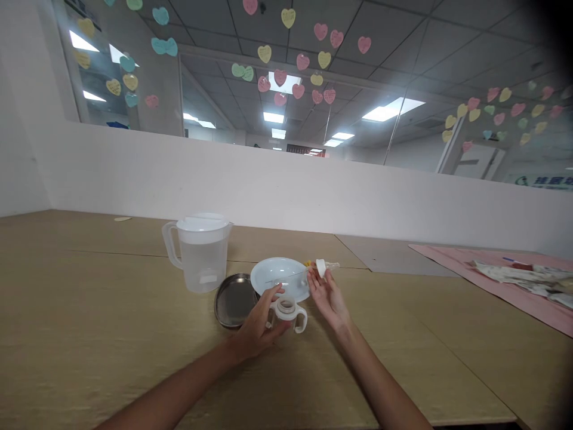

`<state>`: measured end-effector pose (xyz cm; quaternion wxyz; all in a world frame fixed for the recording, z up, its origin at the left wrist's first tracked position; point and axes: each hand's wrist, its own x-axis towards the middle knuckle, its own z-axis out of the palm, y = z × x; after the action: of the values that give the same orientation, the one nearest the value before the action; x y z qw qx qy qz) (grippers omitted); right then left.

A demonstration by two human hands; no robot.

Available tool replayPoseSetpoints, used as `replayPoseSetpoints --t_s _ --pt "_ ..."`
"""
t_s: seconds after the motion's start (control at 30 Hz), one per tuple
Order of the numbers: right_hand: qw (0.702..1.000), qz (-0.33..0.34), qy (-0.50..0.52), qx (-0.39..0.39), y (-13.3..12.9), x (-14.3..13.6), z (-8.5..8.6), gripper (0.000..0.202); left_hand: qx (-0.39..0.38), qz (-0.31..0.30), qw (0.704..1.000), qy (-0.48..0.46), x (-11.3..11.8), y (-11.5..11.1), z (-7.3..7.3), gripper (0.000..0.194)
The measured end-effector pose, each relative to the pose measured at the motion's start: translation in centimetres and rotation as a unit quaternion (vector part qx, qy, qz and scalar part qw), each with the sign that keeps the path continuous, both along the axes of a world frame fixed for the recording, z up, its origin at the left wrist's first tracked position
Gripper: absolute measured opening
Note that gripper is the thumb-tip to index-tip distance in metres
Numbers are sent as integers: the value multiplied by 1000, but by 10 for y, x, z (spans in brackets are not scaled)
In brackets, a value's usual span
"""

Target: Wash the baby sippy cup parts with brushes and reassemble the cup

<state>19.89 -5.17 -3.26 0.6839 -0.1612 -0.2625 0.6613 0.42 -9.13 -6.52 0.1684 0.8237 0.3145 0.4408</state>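
Observation:
My left hand (261, 322) is closed round a clear baby bottle (286, 307) with two white handles. The bottle stands upright and its mouth is uncovered. To its upper right, my right hand (329, 297) grips a white bottle cap (321, 268) with a clear teat, tipped on its side. A thin straw seems to run from the cap leftward over a pale blue bowl (264, 272). Something small and yellow (308, 263) shows beside the right fingertips; I cannot make out what it is. Something clear lies in the bowl, partly hidden by my left fingers.
A lidded plastic pitcher (203, 257) holding clear liquid stands at the left. In front of it lies a shallow metal dish (233, 301), close to my left hand. On the far right, a pink cloth (430, 254) bears folded fabric (510, 276). A white wall (268, 185) bounds the table's back.

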Motion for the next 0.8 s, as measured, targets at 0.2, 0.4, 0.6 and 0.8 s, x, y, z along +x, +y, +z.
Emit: replayPoseSetpoints --t_s 0.2,0.4,0.6,0.8 --pt "988 -108 -105 20 11 2 -12 23 11 -9 1000 19 -1 -4 7 56" --pt "906 -229 -344 94 11 -8 -22 46 23 -8 1000 15 0 -4 8 55" --pt "797 -268 -517 161 8 -10 -30 42 24 -8 999 21 -1 -5 10 52" --pt "714 -274 -610 206 4 -8 -27 36 33 -16 999 27 0 -5 11 51"
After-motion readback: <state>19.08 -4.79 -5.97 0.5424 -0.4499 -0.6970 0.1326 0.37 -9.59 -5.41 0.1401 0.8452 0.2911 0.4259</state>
